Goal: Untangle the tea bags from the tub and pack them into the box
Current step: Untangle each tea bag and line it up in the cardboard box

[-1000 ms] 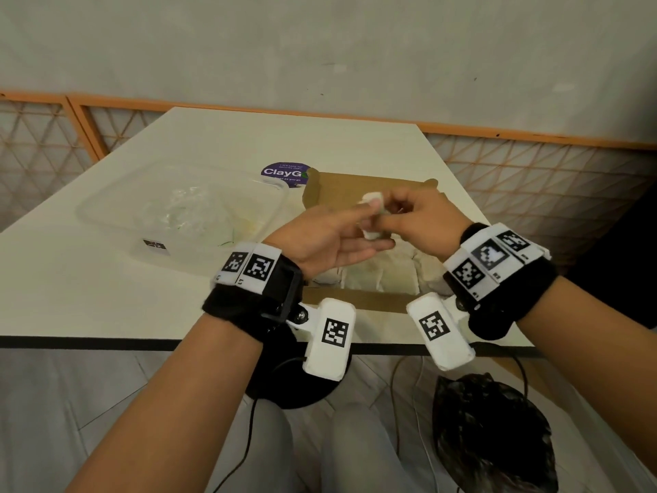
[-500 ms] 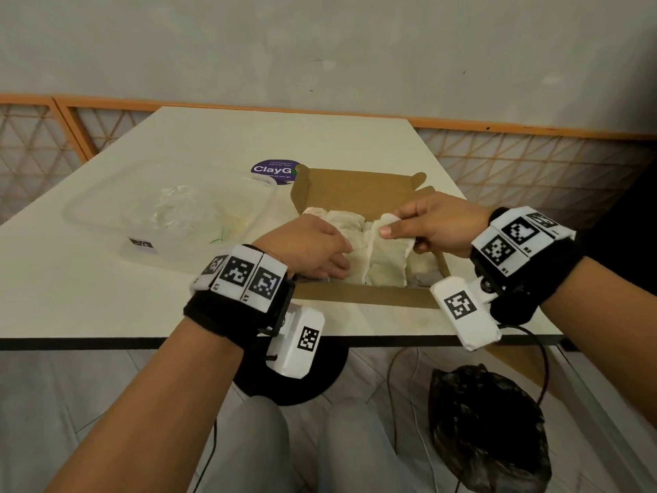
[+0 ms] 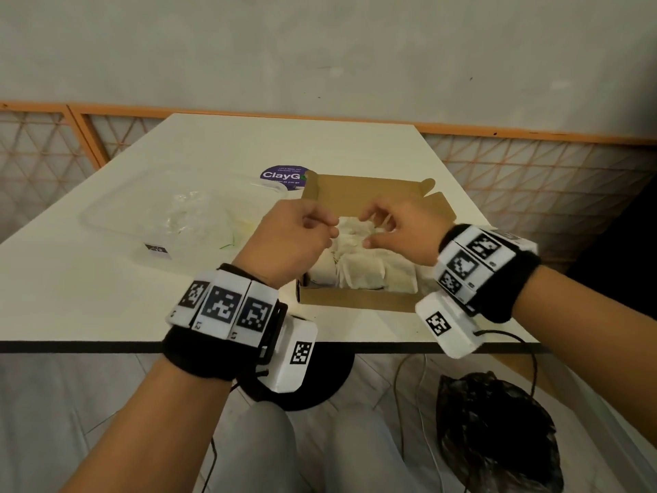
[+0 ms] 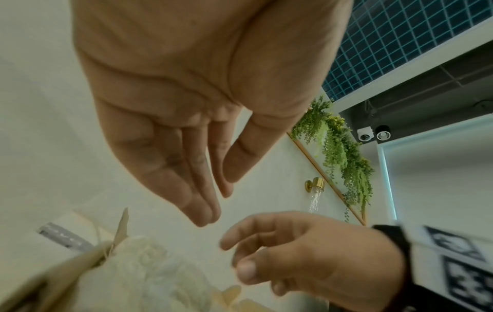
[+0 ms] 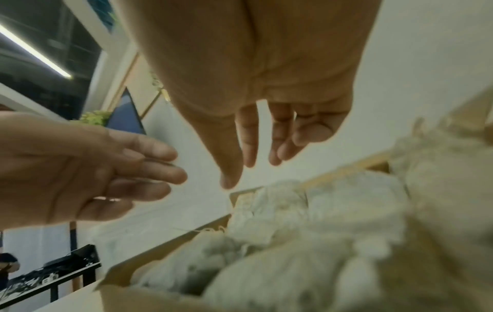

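while i watch from the head view, the white table [image 3: 106, 290] carries the clear tub [image 3: 117, 222] on its left part and the open cardboard box [image 3: 355, 300] just to the tub's right. the tea bags [image 3: 362, 275] lie packed inside the box. my left hand [image 3: 288, 240] hangs over the box's left edge, fingers relaxed and nearly straight, holding nothing. my right hand [image 3: 398, 233] hangs above the bags, fingers loosely bent, gripping nothing. a purple sticker [image 3: 281, 176] sits behind the box.
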A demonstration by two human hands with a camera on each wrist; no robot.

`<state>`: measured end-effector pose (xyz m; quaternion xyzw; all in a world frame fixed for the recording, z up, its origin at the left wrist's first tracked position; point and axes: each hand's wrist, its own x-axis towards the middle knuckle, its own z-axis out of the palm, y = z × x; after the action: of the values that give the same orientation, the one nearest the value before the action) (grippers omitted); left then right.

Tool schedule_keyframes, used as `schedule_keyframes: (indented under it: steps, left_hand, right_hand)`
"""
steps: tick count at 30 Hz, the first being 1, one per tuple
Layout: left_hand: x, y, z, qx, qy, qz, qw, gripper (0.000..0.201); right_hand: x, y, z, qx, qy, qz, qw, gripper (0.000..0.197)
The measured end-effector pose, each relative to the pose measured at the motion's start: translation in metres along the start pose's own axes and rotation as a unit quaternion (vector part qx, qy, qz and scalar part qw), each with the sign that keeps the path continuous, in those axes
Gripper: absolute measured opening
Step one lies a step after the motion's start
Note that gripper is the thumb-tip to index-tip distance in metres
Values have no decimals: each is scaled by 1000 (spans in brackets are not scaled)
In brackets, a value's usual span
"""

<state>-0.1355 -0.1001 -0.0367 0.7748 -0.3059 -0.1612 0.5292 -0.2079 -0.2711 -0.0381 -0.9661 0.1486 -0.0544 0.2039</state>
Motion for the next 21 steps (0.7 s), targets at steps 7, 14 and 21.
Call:
schedule_keyframes:
  steps: [7, 14, 21]
  left_hand:
    - [3, 0, -14, 145, 62, 68, 985, 23]
    - [8, -10, -39, 301, 14, -2, 954, 47]
    - [13, -18, -46, 350, -44, -76, 933, 41]
  right_hand:
    - [-51, 8, 31, -62, -74, -115, 989, 36]
    - [-71, 43, 16, 76, 144, 66, 984, 47]
    - [-66, 61, 37, 262, 140, 204, 933, 52]
